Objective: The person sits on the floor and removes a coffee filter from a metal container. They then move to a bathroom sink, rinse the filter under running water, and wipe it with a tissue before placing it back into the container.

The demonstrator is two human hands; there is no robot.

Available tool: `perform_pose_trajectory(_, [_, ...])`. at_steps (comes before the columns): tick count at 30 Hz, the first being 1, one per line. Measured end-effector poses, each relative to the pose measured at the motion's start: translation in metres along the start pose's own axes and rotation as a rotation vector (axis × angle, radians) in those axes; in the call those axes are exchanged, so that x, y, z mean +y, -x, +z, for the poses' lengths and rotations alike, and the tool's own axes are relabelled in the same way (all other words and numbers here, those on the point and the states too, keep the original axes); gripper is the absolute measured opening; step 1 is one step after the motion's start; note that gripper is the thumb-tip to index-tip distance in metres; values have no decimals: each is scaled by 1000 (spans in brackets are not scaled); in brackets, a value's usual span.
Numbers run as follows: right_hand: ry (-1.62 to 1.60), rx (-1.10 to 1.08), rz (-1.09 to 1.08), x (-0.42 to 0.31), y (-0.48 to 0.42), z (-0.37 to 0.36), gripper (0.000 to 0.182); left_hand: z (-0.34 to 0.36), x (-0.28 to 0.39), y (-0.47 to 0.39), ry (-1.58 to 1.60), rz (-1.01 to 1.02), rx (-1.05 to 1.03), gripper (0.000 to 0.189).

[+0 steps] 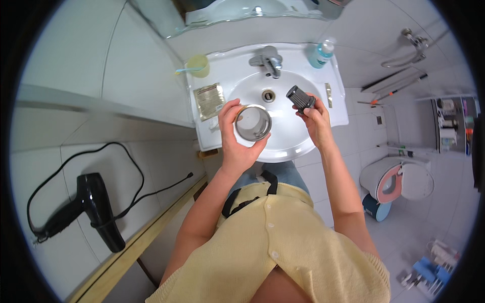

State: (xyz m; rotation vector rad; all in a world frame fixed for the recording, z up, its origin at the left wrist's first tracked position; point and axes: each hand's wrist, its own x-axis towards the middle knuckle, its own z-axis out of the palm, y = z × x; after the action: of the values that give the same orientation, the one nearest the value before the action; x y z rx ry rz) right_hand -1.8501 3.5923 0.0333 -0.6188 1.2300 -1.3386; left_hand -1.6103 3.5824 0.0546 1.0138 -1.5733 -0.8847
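My left hand is wrapped around a clear cylindrical cup with a metallic-looking rim, held over the near left part of the white sink basin. Its open mouth faces up at me, and a small metal-like part shows low inside. In my right hand is a dark grey pleated filter, tapered like a cone, gripped by its wider end. The filter tilts to the upper left above the basin's right side. Cup and filter are apart.
A chrome faucet stands behind the drain. On the counter are a yellow cup with a toothbrush, a gold sachet, a blue liquid bottle and a narrow strip packet. A black hair dryer hangs at left.
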Motion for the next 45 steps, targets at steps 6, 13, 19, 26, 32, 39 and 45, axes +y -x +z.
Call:
perform_pose_trajectory(6, [-43, -171, 119, -2, -213, 43, 52, 9, -73, -154, -54, 95, 96, 84])
perform_pose_trajectory(13, [29, -305, 234, 5, -324, 35, 52, 35, -85, -210, -171, 169, 201, 84])
perform_pose_trajectory(19, [52, -323, 286, 1, -360, 36, 52, 51, -87, -234, -180, 150, 219, 84])
perform_pose_trajectory(26, [75, -430, 260, -18, -359, 29, 53, 58, -99, -248, -139, 167, 267, 85])
perform_pose_trajectory(32, [-257, -449, 517, -33, -352, 18, 41, 59, -105, -257, -197, 184, 311, 84])
perform_pose_trajectory(39, [418, -554, 11, -95, -318, 71, 13, 47, -130, -263, -378, 226, 300, 81])
perform_pose_trajectory(45, [1331, -446, -865, -128, -283, 130, 13, 43, -154, -281, -520, 305, 299, 72])
